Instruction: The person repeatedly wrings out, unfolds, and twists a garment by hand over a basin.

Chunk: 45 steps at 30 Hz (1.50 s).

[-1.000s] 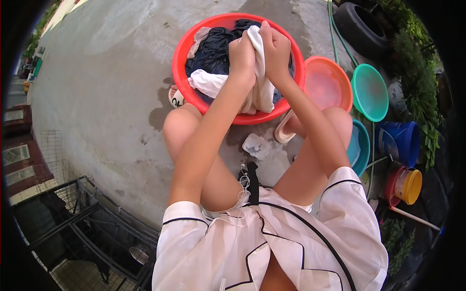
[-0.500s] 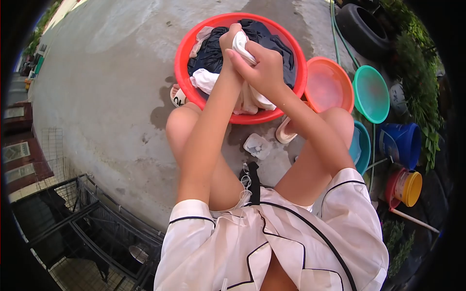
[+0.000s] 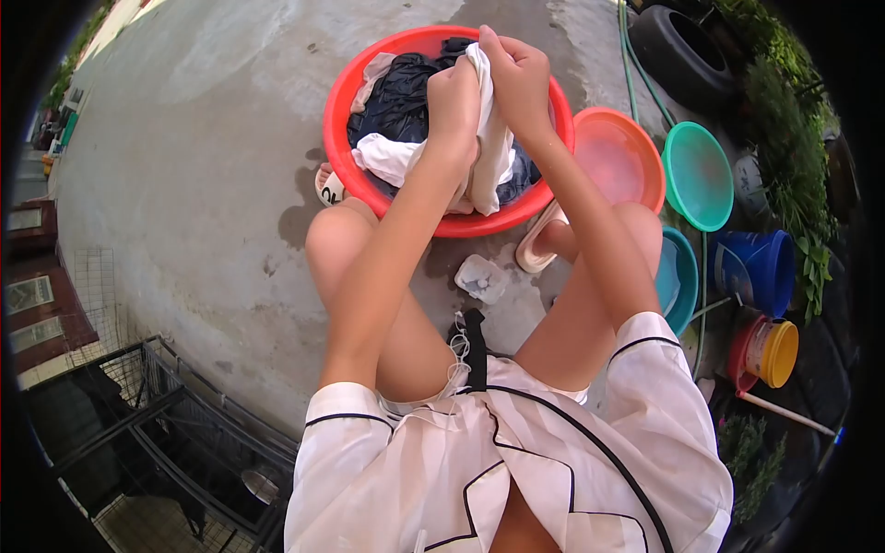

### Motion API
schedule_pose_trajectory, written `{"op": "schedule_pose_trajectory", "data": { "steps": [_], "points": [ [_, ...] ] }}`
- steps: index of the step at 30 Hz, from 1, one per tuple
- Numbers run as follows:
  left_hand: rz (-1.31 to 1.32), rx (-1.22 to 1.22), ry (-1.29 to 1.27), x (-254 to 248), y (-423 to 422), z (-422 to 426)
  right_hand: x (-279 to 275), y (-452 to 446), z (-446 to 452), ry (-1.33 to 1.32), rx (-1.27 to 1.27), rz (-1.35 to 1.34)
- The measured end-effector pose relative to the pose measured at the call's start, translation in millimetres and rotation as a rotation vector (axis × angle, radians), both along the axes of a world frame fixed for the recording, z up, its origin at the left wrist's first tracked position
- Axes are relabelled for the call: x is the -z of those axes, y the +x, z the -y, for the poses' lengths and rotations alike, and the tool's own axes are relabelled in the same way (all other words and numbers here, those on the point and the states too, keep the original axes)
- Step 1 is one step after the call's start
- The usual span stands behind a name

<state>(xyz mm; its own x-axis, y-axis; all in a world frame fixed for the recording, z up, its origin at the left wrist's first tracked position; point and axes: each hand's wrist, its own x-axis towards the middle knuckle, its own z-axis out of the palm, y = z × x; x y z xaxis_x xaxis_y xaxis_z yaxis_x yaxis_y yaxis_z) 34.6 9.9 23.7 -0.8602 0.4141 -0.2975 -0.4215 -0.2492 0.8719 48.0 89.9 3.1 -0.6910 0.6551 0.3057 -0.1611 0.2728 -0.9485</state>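
Your tub (image 3: 336,134) is bright red; the cloth (image 3: 495,152) you grip is white; the crumpled garment (image 3: 395,100) is blue-black; your shirt (image 3: 415,488) is white, faintly striped, with black piping; around you sit an orange basin (image 3: 619,158), a green basin (image 3: 699,177), a teal basin (image 3: 679,284), a blue bucket (image 3: 765,272) and a yellow bucket (image 3: 783,355).

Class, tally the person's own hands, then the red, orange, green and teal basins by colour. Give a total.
Hands: 2, the left hand and right hand, both gripping the pale cloth
Red basin: 1
Orange basin: 1
Green basin: 1
Teal basin: 1
Total: 6
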Motion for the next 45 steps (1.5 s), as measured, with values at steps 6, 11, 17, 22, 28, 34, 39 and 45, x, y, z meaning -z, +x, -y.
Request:
{"op": "schedule_pose_trajectory", "data": {
  "steps": [6, 11, 17, 22, 28, 34, 39, 45],
  "points": [
    [-0.012, -0.022, 0.138, 20.3, -43.2, 13.2, 0.9, 30.1, 41.7, 0.580, -0.026, -0.088],
    [-0.191, -0.026, -0.045, 15.9, -10.7, 1.3, 5.6, 9.6, 7.2, 0.173, 0.049, 0.005],
    [-0.051, 0.033, 0.214, 22.5, -31.4, 11.6, 6.1, 26.5, 36.9, 0.510, -0.011, -0.109],
    [-0.332, 0.006, -0.116, 15.4, -17.1, 6.5, 4.0, 19.0, 15.3, 0.170, -0.018, 0.024],
    [-0.226, -0.034, 0.021, 24.4, -36.7, 3.2, 3.9, 29.4, 37.8, 0.371, -0.030, -0.078],
    [-0.413, 0.036, -0.161, 17.8, -10.0, 1.5, 5.3, 7.8, 0.0, 0.031, -0.021, 0.017],
    [-0.114, 0.018, 0.144, 24.6, -31.5, 5.9, 3.4, 26.7, 34.4, 0.406, -0.028, -0.079],
    [-0.088, 0.054, -0.062, 1.2, -5.0, 2.4, 3.2, 12.9, 8.2, 0.009, -0.042, -0.059]
  ]
}}
